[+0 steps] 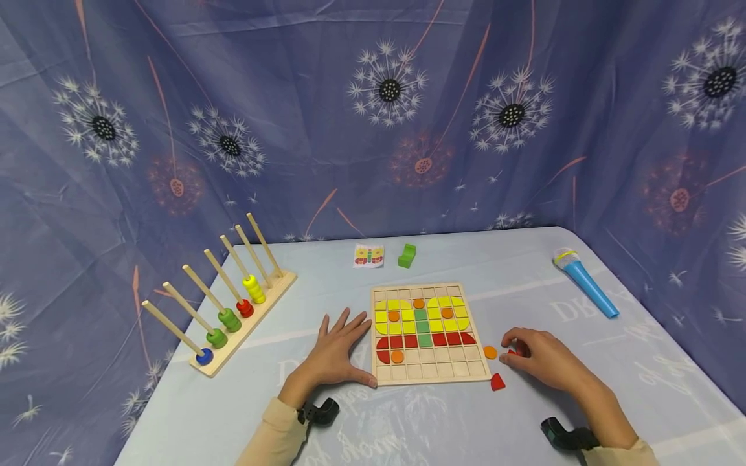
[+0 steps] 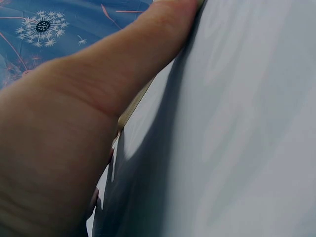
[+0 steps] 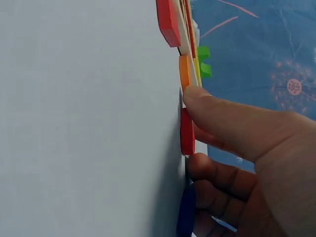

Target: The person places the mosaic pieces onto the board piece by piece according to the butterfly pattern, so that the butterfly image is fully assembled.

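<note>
A square wooden grid board (image 1: pixel 408 374) carries yellow, red, green and orange pieces in a butterfly-like pattern. My left hand (image 1: pixel 333 356) lies with spread fingers along its left side, thumb at the near left corner. Beyond the board's right edge, my right hand (image 1: pixel 544 359) has curled fingers and thumb about a small red piece (image 3: pixel 187 132), low on the table. An orange disc (image 1: pixel 490 352) lies between that hand and the board, with a red rounded-corner piece (image 1: pixel 497 382) nearer me. The right wrist view shows a dark blue piece (image 3: pixel 186 212) beneath the other fingers.
At left stands a wooden peg stand (image 1: pixel 233 346) with coloured rings. Behind the board lie a picture card (image 1: pixel 369 256) and a green block (image 1: pixel 406 256). A blue toy microphone (image 1: pixel 588 285) is at the far right. A patterned curtain (image 1: pixel 291 116) hangs behind the table.
</note>
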Demonstrator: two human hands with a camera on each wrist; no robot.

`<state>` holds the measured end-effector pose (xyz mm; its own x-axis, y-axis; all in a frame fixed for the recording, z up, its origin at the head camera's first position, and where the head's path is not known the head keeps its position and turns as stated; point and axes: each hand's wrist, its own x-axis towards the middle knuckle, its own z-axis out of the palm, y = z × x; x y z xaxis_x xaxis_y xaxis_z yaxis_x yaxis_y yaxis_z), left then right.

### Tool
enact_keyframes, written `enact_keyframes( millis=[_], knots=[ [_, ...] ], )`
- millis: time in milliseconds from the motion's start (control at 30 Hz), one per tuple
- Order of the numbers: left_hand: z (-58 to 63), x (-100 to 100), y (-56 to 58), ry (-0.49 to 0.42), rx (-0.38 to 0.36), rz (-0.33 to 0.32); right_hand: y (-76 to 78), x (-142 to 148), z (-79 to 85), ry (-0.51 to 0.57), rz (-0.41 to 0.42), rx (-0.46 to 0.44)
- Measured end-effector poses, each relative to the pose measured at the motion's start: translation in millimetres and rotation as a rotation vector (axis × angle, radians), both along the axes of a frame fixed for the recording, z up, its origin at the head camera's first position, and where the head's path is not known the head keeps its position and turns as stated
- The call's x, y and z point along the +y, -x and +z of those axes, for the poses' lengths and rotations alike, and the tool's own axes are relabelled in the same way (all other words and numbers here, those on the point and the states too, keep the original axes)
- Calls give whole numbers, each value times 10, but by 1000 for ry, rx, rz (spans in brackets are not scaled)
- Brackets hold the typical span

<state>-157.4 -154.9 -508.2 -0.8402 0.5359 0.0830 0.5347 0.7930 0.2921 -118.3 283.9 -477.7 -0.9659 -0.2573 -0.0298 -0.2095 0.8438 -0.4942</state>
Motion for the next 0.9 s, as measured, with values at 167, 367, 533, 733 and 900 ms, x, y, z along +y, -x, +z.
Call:
enact_keyframes(
  millis=[167, 367, 533, 733, 900],
  knots=[
    [-3, 5, -5, -4, -7, -1, 4, 29, 6, 0, 17, -14],
    [1, 6, 3, -8, -5, 2, -5, 123, 53, 91, 111, -93],
    [-5, -1, 9, -6, -6, 7, 7, 145, 49, 92, 143, -98],
    [-15, -4, 4, -14, -5, 7, 28, 82, 33, 47, 109, -41],
    [-11, 2, 1, -7, -7, 10, 31, 21, 27, 18, 67, -24]
  ],
)
